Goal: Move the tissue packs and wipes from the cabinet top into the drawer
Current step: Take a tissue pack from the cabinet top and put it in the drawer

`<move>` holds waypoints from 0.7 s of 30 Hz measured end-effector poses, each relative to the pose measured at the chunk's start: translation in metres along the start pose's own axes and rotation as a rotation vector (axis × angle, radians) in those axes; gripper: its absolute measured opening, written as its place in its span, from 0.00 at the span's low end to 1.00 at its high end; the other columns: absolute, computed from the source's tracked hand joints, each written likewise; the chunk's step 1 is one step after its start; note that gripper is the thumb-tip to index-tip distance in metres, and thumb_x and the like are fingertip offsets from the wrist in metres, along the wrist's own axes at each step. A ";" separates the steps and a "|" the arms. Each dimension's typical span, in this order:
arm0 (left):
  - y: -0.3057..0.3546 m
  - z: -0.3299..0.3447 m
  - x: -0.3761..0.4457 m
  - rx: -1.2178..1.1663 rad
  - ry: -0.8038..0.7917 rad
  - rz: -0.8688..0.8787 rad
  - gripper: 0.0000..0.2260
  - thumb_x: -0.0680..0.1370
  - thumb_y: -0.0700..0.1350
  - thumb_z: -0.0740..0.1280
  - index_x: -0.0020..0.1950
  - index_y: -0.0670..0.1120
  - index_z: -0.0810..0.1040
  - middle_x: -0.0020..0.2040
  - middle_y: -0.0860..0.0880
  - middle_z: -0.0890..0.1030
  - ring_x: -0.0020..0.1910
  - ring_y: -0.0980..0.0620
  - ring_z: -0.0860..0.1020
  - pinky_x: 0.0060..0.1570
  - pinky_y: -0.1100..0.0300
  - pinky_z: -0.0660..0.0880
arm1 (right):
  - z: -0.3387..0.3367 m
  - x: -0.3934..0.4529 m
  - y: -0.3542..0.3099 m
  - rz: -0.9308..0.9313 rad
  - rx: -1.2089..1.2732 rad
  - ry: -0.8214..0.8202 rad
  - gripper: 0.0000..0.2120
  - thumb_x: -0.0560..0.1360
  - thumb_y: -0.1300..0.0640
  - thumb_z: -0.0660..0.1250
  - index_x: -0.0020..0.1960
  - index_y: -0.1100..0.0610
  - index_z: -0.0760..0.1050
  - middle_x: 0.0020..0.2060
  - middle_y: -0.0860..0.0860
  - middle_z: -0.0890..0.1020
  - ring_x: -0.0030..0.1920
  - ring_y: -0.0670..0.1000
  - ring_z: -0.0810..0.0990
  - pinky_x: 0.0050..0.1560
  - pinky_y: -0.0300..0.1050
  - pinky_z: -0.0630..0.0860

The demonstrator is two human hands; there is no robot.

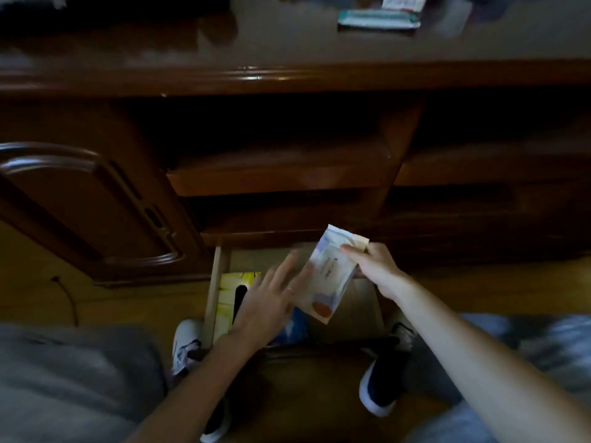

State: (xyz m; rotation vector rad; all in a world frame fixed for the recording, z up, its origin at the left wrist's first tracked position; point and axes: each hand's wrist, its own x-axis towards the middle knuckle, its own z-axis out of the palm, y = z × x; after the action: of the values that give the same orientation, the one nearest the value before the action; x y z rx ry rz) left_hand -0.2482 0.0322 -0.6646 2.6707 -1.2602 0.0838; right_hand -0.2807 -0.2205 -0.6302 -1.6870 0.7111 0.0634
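The right hand (377, 270) held a pale pack (329, 276) over the open drawer (211, 282), fingers and thumb pinching its upper end so that the rest hung down and tilted toward the left. That grip on one end likely served to lower the pack in edgewise, since the drawer's opening was narrow and partly filled. The left hand (271, 298) hovered just beside the pack, fingers straight and slightly spread, holding nothing; whether its fingertips touched the wrapper could not be told through the blur. It seemed placed there to steady or guide the pack as it went down.

Inside the drawer lay a yellow box (228, 292) along the left wall and something blue (299, 326) near the front, half hidden under the left hand. The free room showed on the right side, which probably explained why the pack was held toward that side.

On the top (287, 49) of the cabinet, well apart from the hands, a long teal pack (379, 19) still lay flat, with a red-and-white pack (404, 1) just behind it at the frame's edge. Both awaited moving, so the task looked partway done.

The person knelt or crouched close, shoes (187, 343) flanking the drawer front, which kept the drawer in easy reach.
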 end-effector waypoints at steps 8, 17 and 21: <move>-0.046 0.064 -0.028 -0.200 -0.339 -0.352 0.24 0.80 0.52 0.64 0.76 0.51 0.68 0.76 0.48 0.66 0.73 0.46 0.66 0.70 0.50 0.65 | 0.022 0.058 0.066 0.000 -0.531 -0.003 0.11 0.79 0.45 0.70 0.46 0.53 0.79 0.41 0.50 0.84 0.41 0.49 0.84 0.38 0.44 0.78; -0.037 0.106 -0.040 -0.101 -0.454 -0.239 0.21 0.82 0.56 0.58 0.73 0.51 0.72 0.77 0.47 0.64 0.79 0.46 0.55 0.76 0.46 0.54 | 0.055 0.089 0.111 0.060 -1.364 -0.066 0.30 0.73 0.38 0.74 0.66 0.56 0.75 0.69 0.58 0.71 0.59 0.56 0.79 0.47 0.49 0.77; -0.023 0.114 -0.039 -0.097 -0.420 -0.210 0.21 0.84 0.55 0.52 0.75 0.51 0.70 0.80 0.45 0.61 0.80 0.45 0.53 0.78 0.47 0.51 | 0.068 0.084 0.124 -0.057 -1.551 0.069 0.24 0.76 0.49 0.73 0.68 0.57 0.74 0.70 0.60 0.62 0.61 0.57 0.74 0.39 0.46 0.70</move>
State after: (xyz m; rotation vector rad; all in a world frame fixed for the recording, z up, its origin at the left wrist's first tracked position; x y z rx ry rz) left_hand -0.2586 0.0537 -0.7846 2.8036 -1.0355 -0.5792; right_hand -0.2501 -0.2020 -0.7908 -3.1787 0.6668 0.6539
